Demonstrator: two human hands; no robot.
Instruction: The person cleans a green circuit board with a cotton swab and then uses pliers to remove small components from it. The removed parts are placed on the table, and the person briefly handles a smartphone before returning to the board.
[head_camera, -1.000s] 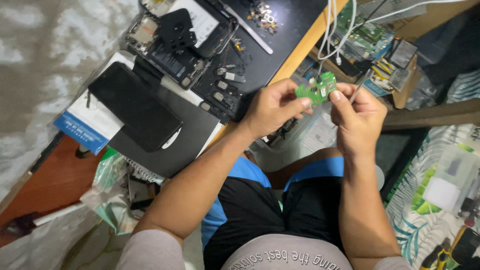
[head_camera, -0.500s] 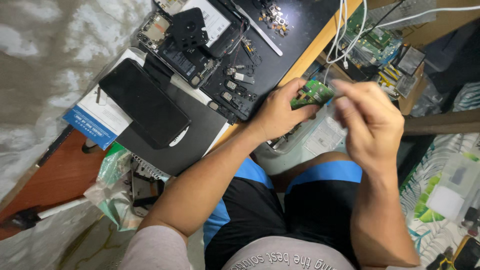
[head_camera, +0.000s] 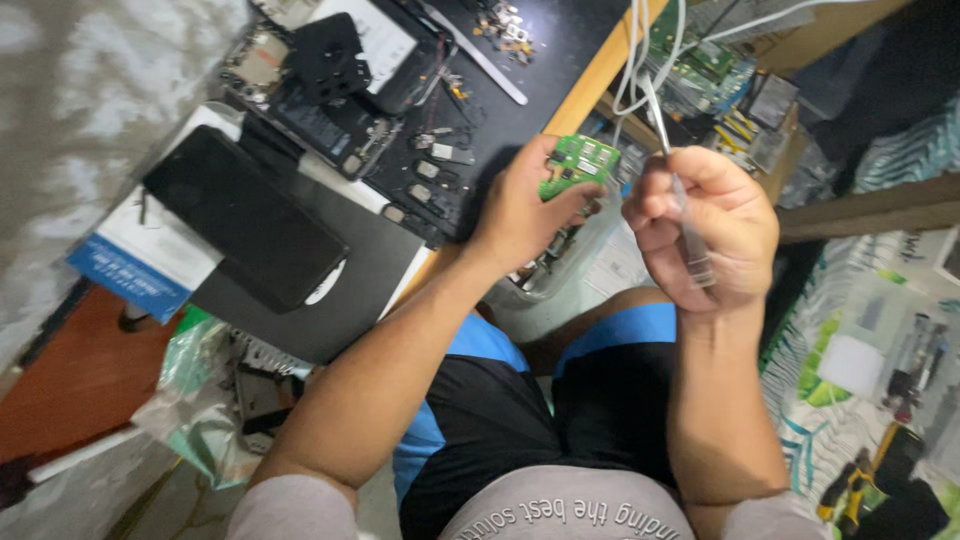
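My left hand (head_camera: 523, 210) pinches a small green circuit board (head_camera: 580, 164) over the desk's wooden edge. My right hand (head_camera: 705, 228) is drawn back a little to the right of it, fingers closed around a pair of thin metal tweezers (head_camera: 678, 190) whose tip points up and away. The tweezers do not touch the board. Below both hands is my lap in blue and black shorts.
A black work mat (head_camera: 520, 75) carries a dismantled phone (head_camera: 330, 90), small parts and screws. A black slab (head_camera: 245, 215) lies on a grey pad at left. White cables (head_camera: 650, 50) hang at top. Circuit boards fill a box (head_camera: 735, 90); tools (head_camera: 915, 360) lie at right.
My right hand has pulled away from the green board toward the right, tweezers still in it. The left hand keeps the board, now tilted more toward the desk edge.
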